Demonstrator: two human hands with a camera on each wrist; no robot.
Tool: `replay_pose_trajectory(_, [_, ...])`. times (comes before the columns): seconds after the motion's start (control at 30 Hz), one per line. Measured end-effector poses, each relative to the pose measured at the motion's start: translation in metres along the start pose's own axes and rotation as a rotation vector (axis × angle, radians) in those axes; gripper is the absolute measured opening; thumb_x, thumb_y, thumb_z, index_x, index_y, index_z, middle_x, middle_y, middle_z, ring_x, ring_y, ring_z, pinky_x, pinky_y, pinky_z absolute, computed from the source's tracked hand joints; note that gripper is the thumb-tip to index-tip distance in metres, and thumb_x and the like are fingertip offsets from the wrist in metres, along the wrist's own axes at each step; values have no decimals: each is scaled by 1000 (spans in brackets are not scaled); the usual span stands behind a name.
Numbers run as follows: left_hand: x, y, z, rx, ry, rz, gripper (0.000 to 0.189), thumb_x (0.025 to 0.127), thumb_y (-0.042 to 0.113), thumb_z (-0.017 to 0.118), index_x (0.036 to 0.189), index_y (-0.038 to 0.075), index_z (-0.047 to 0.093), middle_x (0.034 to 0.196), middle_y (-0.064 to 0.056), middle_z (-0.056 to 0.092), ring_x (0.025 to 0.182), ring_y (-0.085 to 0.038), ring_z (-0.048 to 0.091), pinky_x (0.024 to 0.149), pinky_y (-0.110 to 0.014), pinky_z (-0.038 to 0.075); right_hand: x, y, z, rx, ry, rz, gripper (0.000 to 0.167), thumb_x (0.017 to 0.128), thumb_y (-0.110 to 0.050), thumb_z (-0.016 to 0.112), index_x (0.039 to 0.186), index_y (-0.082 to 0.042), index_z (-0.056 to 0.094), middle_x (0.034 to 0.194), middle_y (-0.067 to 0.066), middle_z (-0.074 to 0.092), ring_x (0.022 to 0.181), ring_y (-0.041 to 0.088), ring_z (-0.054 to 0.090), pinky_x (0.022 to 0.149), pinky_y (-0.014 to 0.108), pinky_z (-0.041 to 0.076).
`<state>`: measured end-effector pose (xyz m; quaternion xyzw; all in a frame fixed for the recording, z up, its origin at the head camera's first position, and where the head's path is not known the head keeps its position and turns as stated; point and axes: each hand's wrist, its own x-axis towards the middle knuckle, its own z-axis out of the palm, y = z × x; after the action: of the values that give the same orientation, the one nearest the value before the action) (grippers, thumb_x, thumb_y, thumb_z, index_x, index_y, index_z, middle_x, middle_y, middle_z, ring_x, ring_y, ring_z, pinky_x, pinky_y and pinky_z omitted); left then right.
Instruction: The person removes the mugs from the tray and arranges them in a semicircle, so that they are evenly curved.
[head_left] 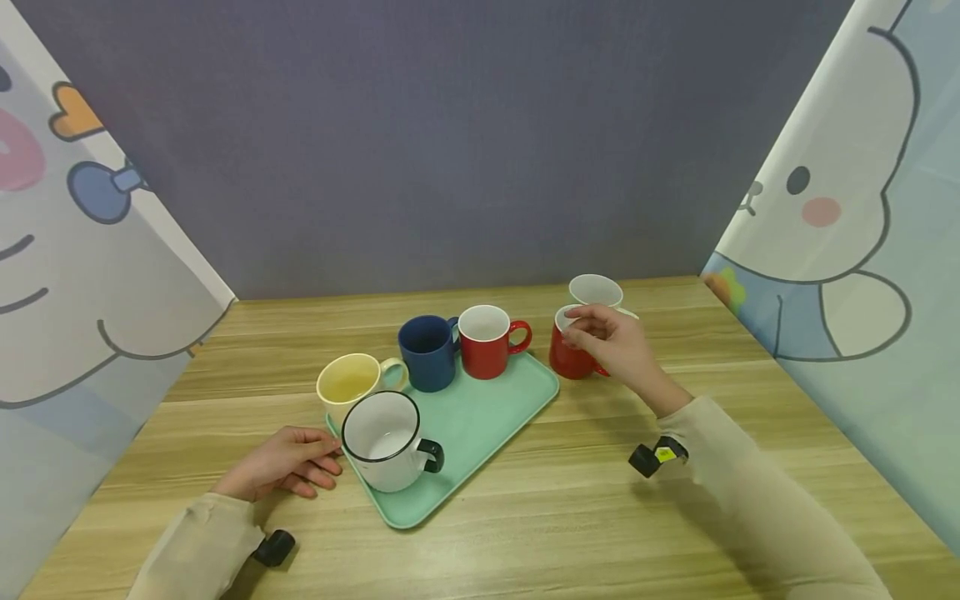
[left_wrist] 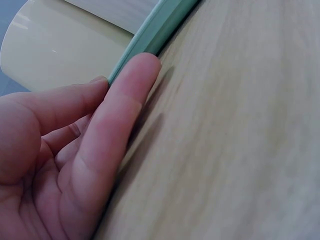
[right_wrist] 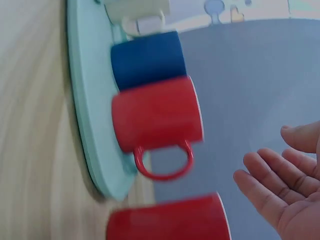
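Observation:
My left hand (head_left: 288,462) is at the near left edge of the mint-green tray (head_left: 468,442), its thumb and index fingertip right at the rim (left_wrist: 145,42). On the tray beside it stand a white mug (head_left: 381,442) with a black rim and handle and a pale yellow mug (head_left: 348,383). My right hand (head_left: 611,337) is raised over a red mug (head_left: 567,354) standing off the tray's right end. In the right wrist view its loosely spread fingers (right_wrist: 265,197) are apart from that mug (right_wrist: 170,220) and hold nothing.
A dark blue mug (head_left: 427,354) and another red mug (head_left: 483,346) with a white inside stand along the tray's far side. Behind the off-tray red mug is a white mug (head_left: 596,289). A grey partition (head_left: 465,150) rises behind the wooden table (head_left: 570,517).

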<state>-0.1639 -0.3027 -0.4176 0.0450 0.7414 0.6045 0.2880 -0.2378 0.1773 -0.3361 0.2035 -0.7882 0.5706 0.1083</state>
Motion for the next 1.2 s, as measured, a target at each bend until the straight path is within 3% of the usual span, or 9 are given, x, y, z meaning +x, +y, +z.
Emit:
replay_pose_trajectory(0.23, [0,1,0,3,3,1,28,105,23,52,110,-2,63,89,-5,72,75,-14,72,60,-29,60,-10,-3,27,-8,-92,-38,21,88,7,70,108,13,64,87,19,71,72,12,68,66,20,56])
replay_pose_trajectory(0.5, [1,1,1,0,13,-4,28,105,23,52,109,-2,64,89,-5,72,75,-14,72,60,-29,60,-23,-9,58,65,-218,-14,23,85,7,72,107,10,66,85,15,72,74,27,70,68,35,60])
replay_pose_trajectory(0.77, [0,2,0,0,3,-3,28,105,22,52,112,-2,64,90,-5,72,75,-14,72,61,-29,60,-36,-13,86,57,-358,-36,22,88,-2,74,108,4,68,89,10,73,77,15,69,71,26,57])
replay_pose_trajectory(0.97, [1,4,-1,7,-1,1,28,106,22,52,111,-1,66,90,-4,72,76,-14,72,61,-28,60,-40,-20,103,57,-443,-86,24,87,-6,76,109,2,69,91,8,74,83,13,69,74,28,58])
replay_pose_trajectory(1.2, [0,2,-1,-3,-10,2,27,106,22,52,110,-1,65,89,-4,72,75,-13,72,61,-28,60,-44,-28,124,93,-547,-48,26,87,-7,77,111,1,68,99,16,73,89,7,68,78,35,60])
